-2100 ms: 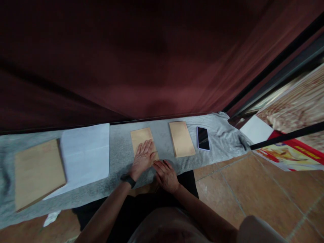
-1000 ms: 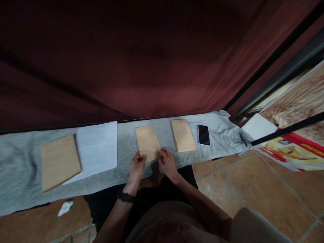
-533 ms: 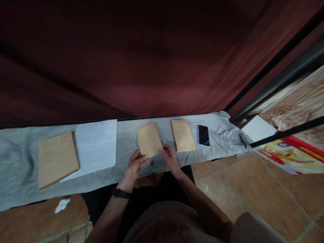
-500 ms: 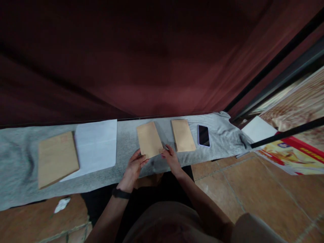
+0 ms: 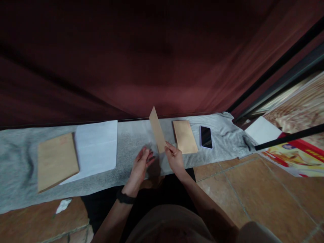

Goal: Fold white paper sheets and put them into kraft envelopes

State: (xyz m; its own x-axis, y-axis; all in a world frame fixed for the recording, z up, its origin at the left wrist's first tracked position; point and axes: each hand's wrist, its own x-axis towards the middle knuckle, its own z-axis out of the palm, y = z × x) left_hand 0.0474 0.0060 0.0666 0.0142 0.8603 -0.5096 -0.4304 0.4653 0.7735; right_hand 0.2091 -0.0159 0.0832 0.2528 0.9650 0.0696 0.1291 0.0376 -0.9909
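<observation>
A grey cloth (image 5: 128, 135) runs across the lower half of the frame, below a dark red curtain (image 5: 157, 67). At its left lie large brown envelopes (image 5: 57, 160), overlapping a white sheet (image 5: 98, 146). Right of centre, a small brown pile (image 5: 186, 137) lies just beyond the right hand (image 5: 174, 158), with a phone (image 5: 206, 137) next to it, face up. A white scrap (image 5: 63, 205) is on the floor at lower left.

At the centre of the frame, the brown envelope (image 5: 157, 131) is tilted up on edge, its lower end pinched between the right hand's thumb and fingers. The left hand (image 5: 139, 164) has its fingers loosely parted near it, apparently touching nothing, though the light is dim.
</observation>
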